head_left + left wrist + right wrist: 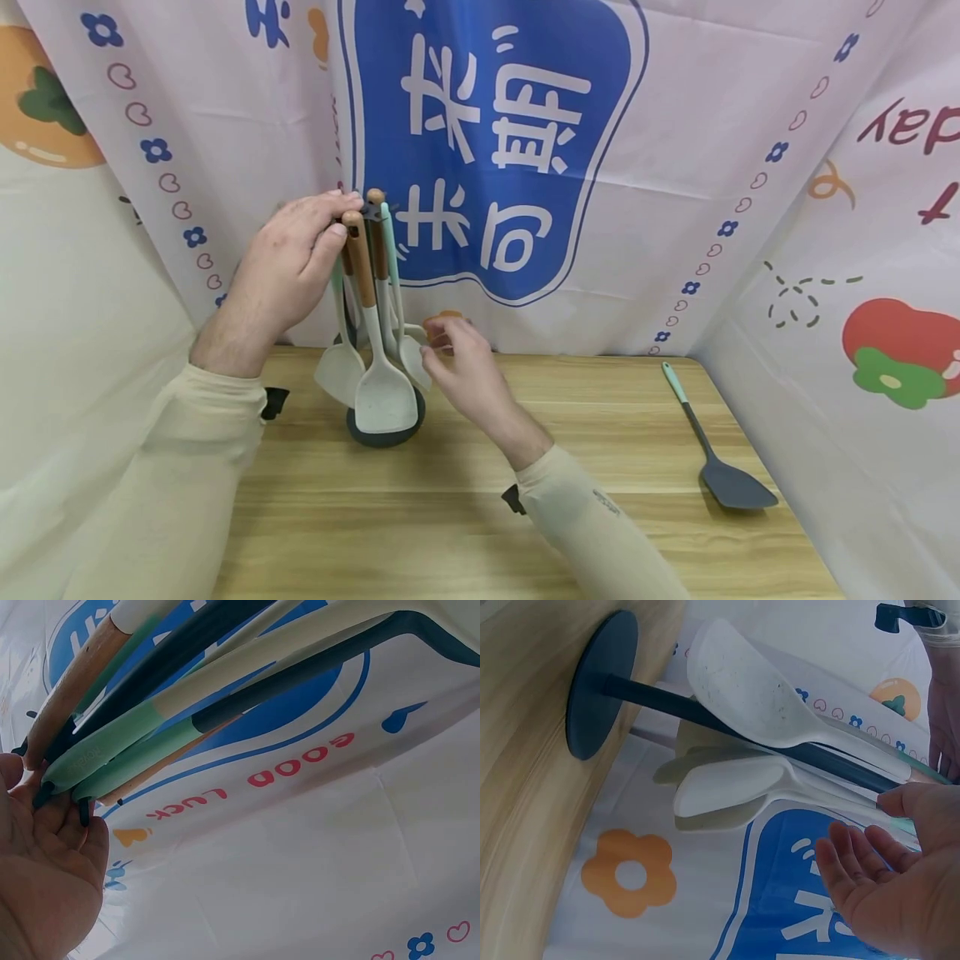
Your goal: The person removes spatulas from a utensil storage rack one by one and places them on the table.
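Observation:
A dark utensil stand with a round base stands on the table, hung with several cooking utensils. In front hangs a white turner with a wooden handle; other pale utensils with mint or wooden handles crowd behind it. My left hand holds the stand's top, where the hooks and handle ends meet. In the left wrist view its fingers lie behind the mint handles. To the right of the hanging heads is my right hand, its fingers loosely bent and nothing in them. The right wrist view shows its palm beside the pale heads.
A dark grey turner with a mint handle lies on the right of the wooden table. Printed cloth hangs behind the table and along both sides, close behind the stand.

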`<state>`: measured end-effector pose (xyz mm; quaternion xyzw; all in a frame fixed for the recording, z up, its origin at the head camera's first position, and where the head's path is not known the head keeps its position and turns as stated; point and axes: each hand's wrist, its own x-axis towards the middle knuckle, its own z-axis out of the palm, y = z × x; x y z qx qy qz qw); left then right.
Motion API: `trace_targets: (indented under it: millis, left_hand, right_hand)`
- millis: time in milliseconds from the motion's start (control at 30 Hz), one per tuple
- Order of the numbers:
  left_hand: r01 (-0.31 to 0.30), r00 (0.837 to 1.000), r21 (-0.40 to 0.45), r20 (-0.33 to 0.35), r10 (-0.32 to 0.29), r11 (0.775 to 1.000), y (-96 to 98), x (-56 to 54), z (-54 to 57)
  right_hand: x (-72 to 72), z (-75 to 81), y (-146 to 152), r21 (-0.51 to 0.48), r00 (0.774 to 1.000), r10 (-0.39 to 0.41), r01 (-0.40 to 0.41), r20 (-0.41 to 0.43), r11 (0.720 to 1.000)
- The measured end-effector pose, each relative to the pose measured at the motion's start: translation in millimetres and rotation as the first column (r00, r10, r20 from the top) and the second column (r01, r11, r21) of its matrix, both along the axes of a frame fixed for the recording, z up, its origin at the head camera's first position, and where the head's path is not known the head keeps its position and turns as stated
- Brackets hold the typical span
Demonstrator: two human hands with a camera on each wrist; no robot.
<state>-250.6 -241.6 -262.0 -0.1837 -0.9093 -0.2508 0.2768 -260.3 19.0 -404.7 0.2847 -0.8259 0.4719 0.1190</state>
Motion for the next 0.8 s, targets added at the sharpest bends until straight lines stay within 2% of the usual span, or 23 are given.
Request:
trace_targets:
  millis: [400, 800]
  left_hand:
    - [0.000, 1.000, 0.000, -0.010, 0.000, 1.000, -0.2, -1.1, -0.5]
    - [-0.017, 1.000, 0.001, -0.010, 0.017, 1.000, 1.5, 0.2, -1.0]
  right_hand:
    - [-2.1, 2.6, -25.0, -0.101, 0.988, 0.052, -0.038, 0.142, 0.994]
    - [-3.0, 5.0, -47.0, -0.151, 0.971, 0.126, -0.096, 0.202, 0.984]
